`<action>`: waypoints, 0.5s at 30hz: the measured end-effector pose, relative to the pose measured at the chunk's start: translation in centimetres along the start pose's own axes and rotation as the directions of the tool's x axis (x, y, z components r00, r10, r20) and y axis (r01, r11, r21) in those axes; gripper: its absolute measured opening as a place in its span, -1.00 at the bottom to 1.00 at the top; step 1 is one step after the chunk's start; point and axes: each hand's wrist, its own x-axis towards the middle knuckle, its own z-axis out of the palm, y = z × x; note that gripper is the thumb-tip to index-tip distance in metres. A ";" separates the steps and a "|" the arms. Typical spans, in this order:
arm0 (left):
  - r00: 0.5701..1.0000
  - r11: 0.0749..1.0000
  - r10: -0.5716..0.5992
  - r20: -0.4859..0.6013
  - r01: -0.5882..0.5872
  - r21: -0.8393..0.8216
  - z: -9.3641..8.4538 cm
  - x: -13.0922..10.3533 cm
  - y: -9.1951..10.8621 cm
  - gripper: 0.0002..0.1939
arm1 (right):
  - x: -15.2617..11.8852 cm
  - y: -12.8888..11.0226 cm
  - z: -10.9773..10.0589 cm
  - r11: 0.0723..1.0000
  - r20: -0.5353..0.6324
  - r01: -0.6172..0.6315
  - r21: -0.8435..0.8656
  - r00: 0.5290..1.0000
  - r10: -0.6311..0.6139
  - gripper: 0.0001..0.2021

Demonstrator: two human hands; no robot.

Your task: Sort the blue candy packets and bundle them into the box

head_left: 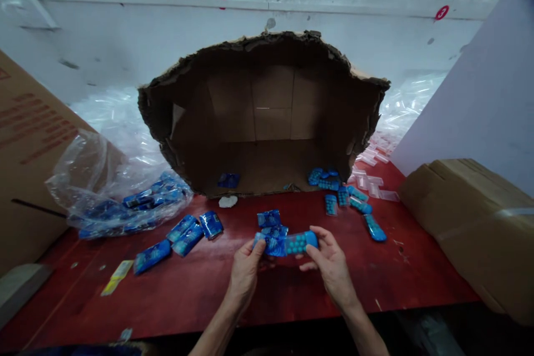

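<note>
My right hand (pixel 329 264) grips a clear tube full of blue beads (pixel 301 242) just above the red table (pixel 208 283). My left hand (pixel 246 270) pinches a blue foil packet (pixel 271 245) whose end meets the tube's left end. Two more blue packets (pixel 269 218) lie just beyond my hands. A torn cardboard box (pixel 262 117) lies on its side behind them, its opening facing me, with a blue packet (pixel 228 180) inside.
A clear plastic bag of blue packets (pixel 120 200) lies at the left, with loose packets (pixel 187 233) beside it. Filled blue tubes (pixel 350 200) lie at the box's right corner, empty clear tubes (pixel 375 178) beyond. Cardboard boxes stand left (pixel 29 150) and right (pixel 475 222).
</note>
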 end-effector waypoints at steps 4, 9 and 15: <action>1.000 0.999 -0.007 0.028 0.009 -0.042 0.1 0.1 0.1 -0.69 | -0.3 0.3 0.2 0.999 -0.021 0.027 -0.020 0.999 -0.027 -0.62; 1.000 0.998 -0.023 0.007 0.023 -0.061 0.2 0.0 0.0 -0.71 | -0.7 0.6 0.2 0.999 -0.069 -0.032 0.036 0.997 0.034 -0.66; 0.998 0.991 -0.063 0.000 0.063 -0.116 0.2 -0.4 0.2 -0.73 | -1.1 -0.2 0.2 0.989 -0.082 -0.055 0.141 0.994 0.067 -0.70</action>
